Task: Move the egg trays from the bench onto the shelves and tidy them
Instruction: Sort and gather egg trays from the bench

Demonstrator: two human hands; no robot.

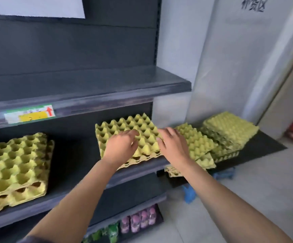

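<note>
Seemingly flat — left hand [123, 145], right hand [169, 140] on shelved tray stack [133, 122].

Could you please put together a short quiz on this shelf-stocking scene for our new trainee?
1. True or false: the left hand and the right hand both touch the right stack on the middle shelf.
2. How many tray stacks stand on that shelf? A one, B two, C four.
3. Where do egg trays lie unshelved?
Key: 1 true. 2 B: the left stack is the other. 3 On the bench.
</note>
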